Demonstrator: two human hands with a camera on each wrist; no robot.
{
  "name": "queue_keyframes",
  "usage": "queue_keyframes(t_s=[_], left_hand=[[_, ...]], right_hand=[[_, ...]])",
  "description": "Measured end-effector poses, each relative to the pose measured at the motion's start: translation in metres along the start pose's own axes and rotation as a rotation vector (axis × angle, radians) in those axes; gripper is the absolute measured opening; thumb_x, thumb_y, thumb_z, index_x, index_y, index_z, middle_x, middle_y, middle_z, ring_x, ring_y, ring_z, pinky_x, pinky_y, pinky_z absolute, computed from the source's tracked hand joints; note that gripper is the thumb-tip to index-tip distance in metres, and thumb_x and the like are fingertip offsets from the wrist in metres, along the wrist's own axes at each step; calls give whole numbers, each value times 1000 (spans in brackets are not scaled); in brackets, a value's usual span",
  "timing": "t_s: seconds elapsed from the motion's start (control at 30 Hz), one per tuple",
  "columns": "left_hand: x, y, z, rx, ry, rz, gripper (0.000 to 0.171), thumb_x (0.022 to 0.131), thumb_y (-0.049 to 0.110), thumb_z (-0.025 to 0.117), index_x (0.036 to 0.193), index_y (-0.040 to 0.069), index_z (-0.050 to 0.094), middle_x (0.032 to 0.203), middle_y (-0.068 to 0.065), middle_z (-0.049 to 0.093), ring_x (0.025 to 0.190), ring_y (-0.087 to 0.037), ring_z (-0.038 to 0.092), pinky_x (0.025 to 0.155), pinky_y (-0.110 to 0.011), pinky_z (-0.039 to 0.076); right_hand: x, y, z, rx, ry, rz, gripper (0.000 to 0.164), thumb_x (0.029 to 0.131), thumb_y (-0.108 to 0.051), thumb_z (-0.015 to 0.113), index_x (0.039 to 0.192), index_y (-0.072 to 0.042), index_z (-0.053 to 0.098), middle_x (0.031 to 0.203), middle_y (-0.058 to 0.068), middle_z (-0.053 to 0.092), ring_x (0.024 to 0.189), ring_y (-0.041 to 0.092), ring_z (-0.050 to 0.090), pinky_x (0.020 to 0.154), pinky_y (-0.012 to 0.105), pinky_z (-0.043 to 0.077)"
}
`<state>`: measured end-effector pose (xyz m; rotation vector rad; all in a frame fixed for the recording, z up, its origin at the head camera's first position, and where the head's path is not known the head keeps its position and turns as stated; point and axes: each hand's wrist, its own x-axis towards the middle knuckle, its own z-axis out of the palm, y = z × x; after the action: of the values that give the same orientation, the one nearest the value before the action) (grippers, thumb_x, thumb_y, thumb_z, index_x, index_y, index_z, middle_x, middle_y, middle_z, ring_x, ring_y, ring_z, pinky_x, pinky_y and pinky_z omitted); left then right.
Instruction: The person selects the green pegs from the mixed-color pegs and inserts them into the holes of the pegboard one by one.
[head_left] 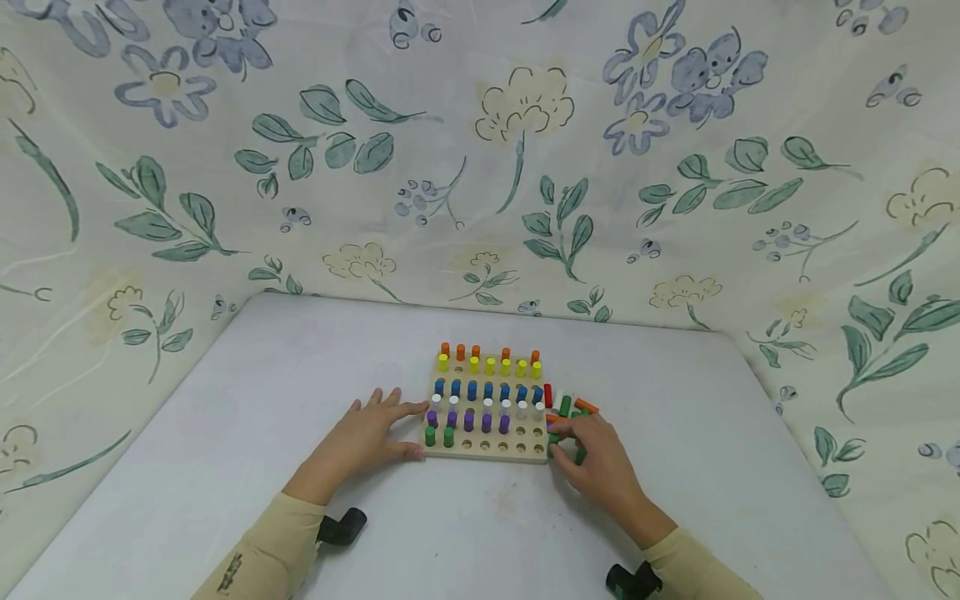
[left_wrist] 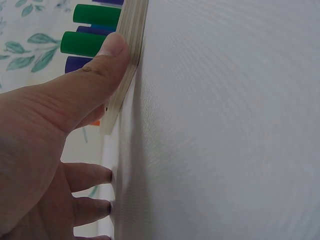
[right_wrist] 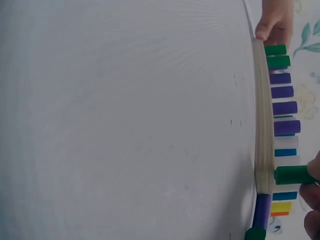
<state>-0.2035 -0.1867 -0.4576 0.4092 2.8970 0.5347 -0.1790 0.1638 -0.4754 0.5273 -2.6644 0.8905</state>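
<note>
A wooden pegboard (head_left: pixel 487 454) lies on the table with rows of colored pegs: orange at the back, then yellow, blue, white, purple, and green in front. Two green pegs (head_left: pixel 448 437) stand at the left of the front row; the holes to their right are bare. My left hand (head_left: pixel 367 437) touches the board's left side with thumb and index finger, its other fingers spread on the table. At the board's right end, my right hand (head_left: pixel 597 458) pinches an upright green peg (right_wrist: pixel 291 175), its lower end right at the board's top near the front corner.
Loose pegs lie right of the board, among them a red peg (head_left: pixel 548 395), an orange peg (head_left: pixel 587 406) and several green ones. A purple peg (right_wrist: pixel 261 210) lies beside the board's right end. Behind the white table (head_left: pixel 337 333) hangs a floral cloth (head_left: pixel 450 208).
</note>
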Motion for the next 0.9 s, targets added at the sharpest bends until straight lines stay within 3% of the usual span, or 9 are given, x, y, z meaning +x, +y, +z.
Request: queue_keyframes(t_s=[0.43, 0.9], left_hand=[[1, -1, 0, -4, -2, 0, 78, 82, 57, 77, 149, 22, 55, 157, -31, 35, 146, -57, 22, 117, -71, 16], [1, 0, -1, 0, 0, 1, 78, 82, 57, 77, 149, 22, 55, 157, -31, 35, 146, -57, 22, 117, -71, 16]], right_hand=[[2, -4, 7, 2, -14, -24, 22, 88, -16, 80, 109, -19, 72, 99, -12, 68, 92, 9, 55, 78, 31, 52], [7, -13, 15, 22, -31, -58, 24, 88, -18, 81, 110, -20, 72, 102, -11, 70, 88, 8, 53, 83, 35, 52]])
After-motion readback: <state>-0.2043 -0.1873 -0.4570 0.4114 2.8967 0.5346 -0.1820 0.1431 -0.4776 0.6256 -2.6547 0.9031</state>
